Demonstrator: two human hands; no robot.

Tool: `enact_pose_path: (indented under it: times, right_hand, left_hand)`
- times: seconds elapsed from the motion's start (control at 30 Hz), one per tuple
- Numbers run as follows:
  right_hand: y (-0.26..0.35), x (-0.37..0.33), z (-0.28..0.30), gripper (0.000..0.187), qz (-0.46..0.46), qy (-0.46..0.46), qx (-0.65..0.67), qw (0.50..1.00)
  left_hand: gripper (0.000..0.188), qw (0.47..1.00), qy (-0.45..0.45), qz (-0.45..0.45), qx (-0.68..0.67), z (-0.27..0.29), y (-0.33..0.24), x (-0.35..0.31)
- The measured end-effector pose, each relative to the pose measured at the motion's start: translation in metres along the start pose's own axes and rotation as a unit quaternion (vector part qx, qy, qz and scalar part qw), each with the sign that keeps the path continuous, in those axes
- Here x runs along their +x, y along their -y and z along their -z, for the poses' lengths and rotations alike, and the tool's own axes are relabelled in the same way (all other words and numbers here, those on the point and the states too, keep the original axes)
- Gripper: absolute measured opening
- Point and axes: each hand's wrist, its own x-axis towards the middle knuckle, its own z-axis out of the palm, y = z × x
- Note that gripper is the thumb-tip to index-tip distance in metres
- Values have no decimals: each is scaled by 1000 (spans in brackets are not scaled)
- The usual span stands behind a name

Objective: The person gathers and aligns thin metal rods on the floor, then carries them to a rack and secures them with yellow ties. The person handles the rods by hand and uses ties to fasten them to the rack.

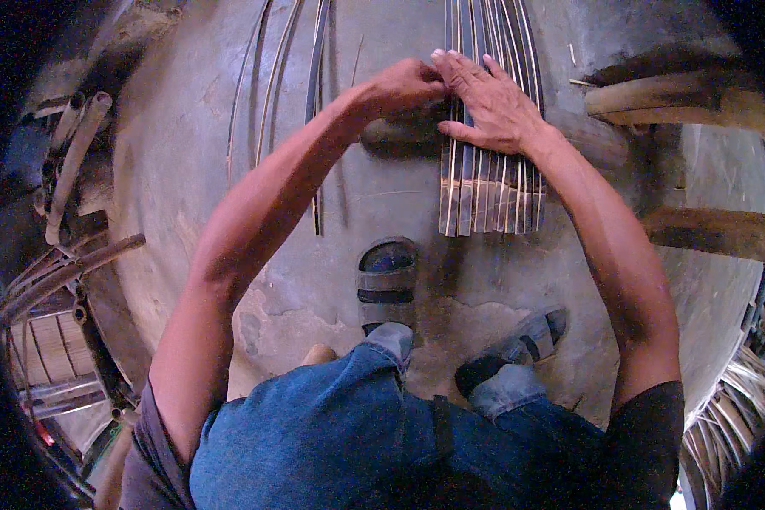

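Note:
Long, thin split strips [490, 202], dark and pale by turns, lie side by side on the floor in a flat band, like split bamboo. My right hand [495, 104] rests flat across this band, fingers stretched and thumb apart. At the band's left edge is my left hand [406, 87], its fingers curled and closed near my right fingertips. Whatever the left fingers pinch is hidden. Under my left wrist, a dark rounded piece [399, 136] shows in part. Several loose strips [269, 85] lie apart at the left, one passing beneath my left forearm.
Grey concrete floor [382, 200] spreads around the strips. My sandalled feet [388, 276] are just in front of me. Wooden legs or beams [680, 100] stand at the right. Poles and tubes [81, 157] crowd the left side. Bundled pale strips [731, 416] sit at the lower right.

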Motion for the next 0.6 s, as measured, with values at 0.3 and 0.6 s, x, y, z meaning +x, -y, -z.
enact_pose_path:
  times: [0.3,0.6]
  right_hand:
    - [-3,-1,-2,81,0,17,-21,1000]
    - [3,-3,2,84,-11,36,-3,999]
  left_hand:
    - [38,999,-13,49,-17,-4,2,7]
    - [35,780,-328,239,-476,11,-16,2]
